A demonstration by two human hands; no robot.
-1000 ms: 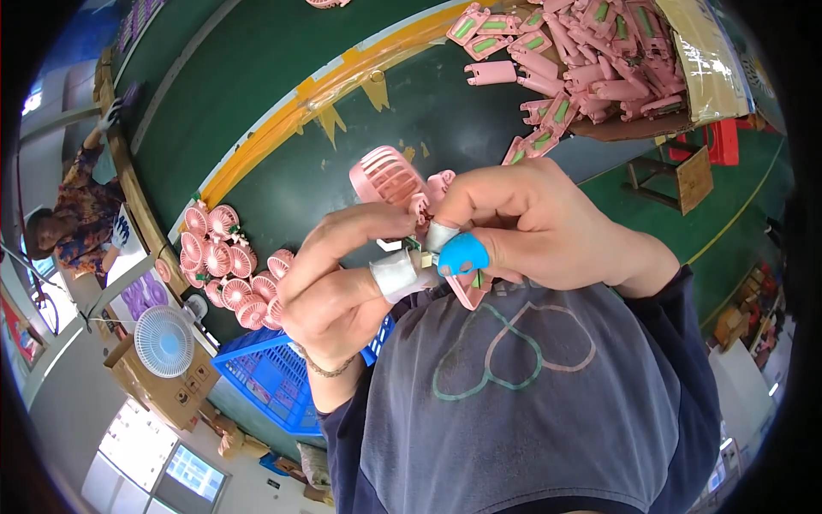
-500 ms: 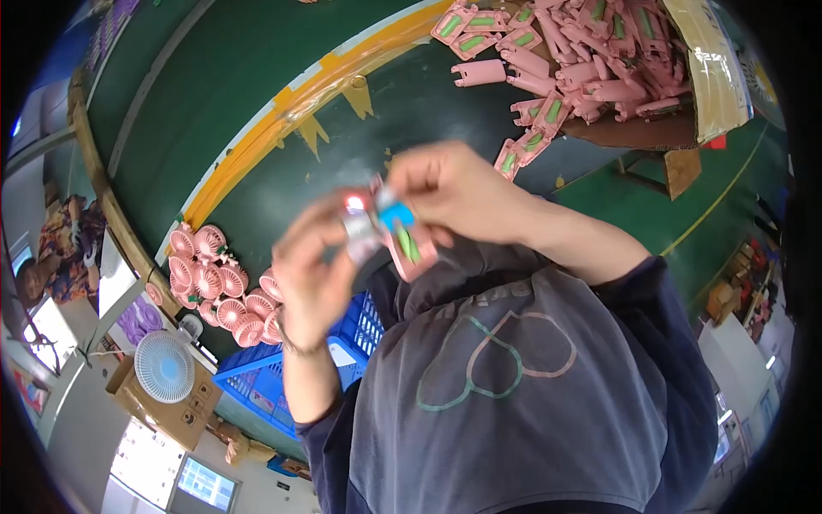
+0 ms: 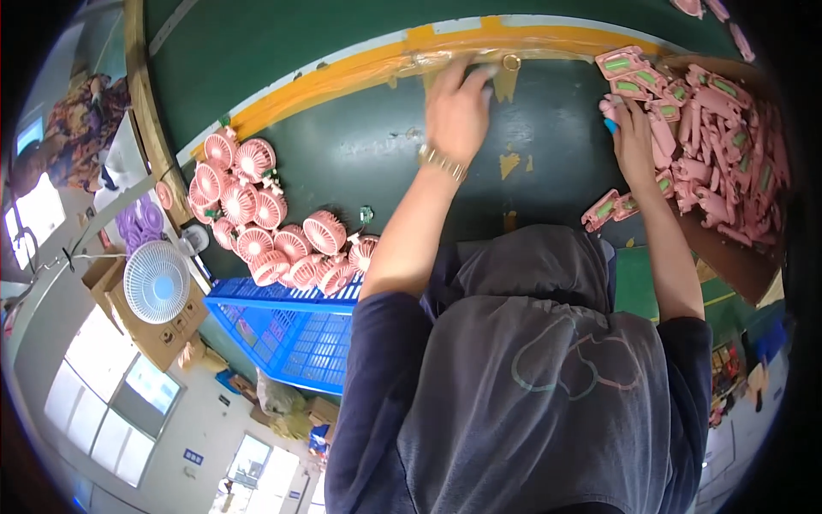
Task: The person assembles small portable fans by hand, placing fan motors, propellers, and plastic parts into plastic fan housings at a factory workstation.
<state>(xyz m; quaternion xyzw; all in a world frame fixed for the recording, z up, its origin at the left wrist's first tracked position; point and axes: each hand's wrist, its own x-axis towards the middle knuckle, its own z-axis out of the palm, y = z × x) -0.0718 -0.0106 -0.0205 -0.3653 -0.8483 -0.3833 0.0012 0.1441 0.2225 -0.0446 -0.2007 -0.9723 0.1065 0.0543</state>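
My left hand (image 3: 458,120) is stretched over the far taped edge of the dark table, fingers apart and slightly smeared by motion. A pale patch shows at its thumb tip; whether that is a covering or a small part is unclear. On the right, my right hand (image 3: 634,141) is closed on a pink plastic casing (image 3: 609,108) beside the heap. Next to its thumb is a small blue patch (image 3: 610,125). Around that hand lie many pink casings (image 3: 715,107), several with green inserts. Pink fan heads (image 3: 239,203) with round grilles are bunched at the left.
A cardboard box (image 3: 728,265) holds the casings at the right. Below the fan heads stands a blue plastic crate (image 3: 282,343). A white fan (image 3: 157,282) is at the left, near a wooden post (image 3: 141,103). Another person (image 3: 81,128) is at the far left.
My hands have parted: the left went to the far edge, the right to the casings. The pink piece with green held between them is no longer there. The view has turned.
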